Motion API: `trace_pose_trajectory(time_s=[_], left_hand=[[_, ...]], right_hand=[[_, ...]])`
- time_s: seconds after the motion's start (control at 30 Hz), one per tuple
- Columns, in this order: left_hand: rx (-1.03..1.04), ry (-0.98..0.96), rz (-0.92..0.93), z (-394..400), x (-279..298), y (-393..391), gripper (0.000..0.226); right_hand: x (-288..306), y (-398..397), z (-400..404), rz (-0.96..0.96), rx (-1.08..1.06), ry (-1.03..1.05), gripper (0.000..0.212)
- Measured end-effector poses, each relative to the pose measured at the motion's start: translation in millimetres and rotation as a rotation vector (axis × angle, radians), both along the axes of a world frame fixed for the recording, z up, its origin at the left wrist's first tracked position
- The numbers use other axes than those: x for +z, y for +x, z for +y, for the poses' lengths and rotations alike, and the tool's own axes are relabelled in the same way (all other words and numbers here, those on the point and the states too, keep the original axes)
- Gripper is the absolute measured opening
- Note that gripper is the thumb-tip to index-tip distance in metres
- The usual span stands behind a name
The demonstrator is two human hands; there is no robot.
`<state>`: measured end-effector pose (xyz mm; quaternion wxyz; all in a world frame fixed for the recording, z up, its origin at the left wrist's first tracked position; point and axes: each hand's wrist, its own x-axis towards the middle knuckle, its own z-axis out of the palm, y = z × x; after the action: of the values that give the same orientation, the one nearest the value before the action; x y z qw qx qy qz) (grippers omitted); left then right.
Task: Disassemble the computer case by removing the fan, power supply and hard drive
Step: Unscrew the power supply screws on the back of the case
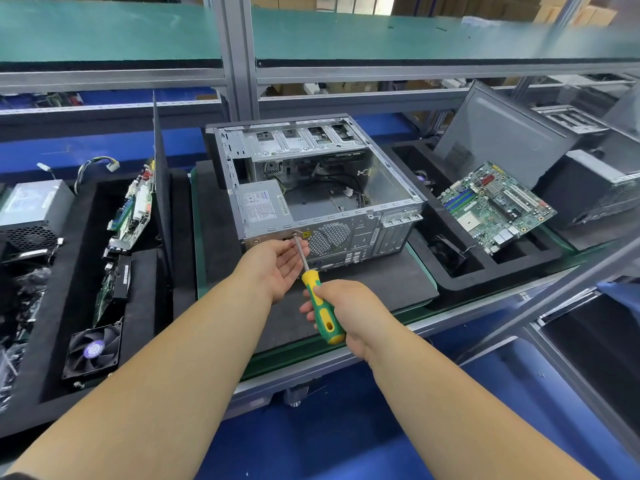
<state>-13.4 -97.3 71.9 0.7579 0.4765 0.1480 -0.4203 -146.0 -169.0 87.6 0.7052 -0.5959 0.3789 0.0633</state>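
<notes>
An open grey computer case (388,188) lies on its side on a dark mat, rear panel facing me. A grey power supply (261,206) sits inside at the near left corner. My right hand (349,313) grips the green and yellow handle of a screwdriver (320,303); its tip meets a screw at the top of the rear panel, by the power supply. My left hand (277,266) is cupped palm up under the shaft, fingers relaxed, just below the screw. No fan shows behind the round rear grille (329,239).
A black foam tray at the left holds a loose power supply (33,211), circuit boards (133,209) and a black fan (93,351). A tray at the right carries a motherboard (495,206). A grey side panel (498,133) leans behind it. An aluminium frame post (239,57) stands behind the case.
</notes>
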Motion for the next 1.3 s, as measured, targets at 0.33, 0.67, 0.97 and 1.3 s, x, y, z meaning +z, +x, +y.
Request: trace_pose_trajectory(time_s=[0.33, 0.67, 0.97, 1.3], left_hand=[[0.027, 0.012, -0.046, -2, -2, -3, 0.010], [0.013, -0.018, -0.047, -2, -1, -2, 0.010], [0.004, -0.020, 0.035, 0, 8, -1, 0.017], [0.003, 0.048, 0.003, -6, 10, -2, 0.012]], right_hand=[[-5, -4, -2, -0.060, -0.009, -0.180, 0.027], [-5, -9, -1, -0.118, 0.044, -0.118, 0.019], [-1, 0, -1, -0.055, -0.069, -0.008, 0.021], [-2, -6, -2, -0.057, -0.010, -0.395, 0.023]])
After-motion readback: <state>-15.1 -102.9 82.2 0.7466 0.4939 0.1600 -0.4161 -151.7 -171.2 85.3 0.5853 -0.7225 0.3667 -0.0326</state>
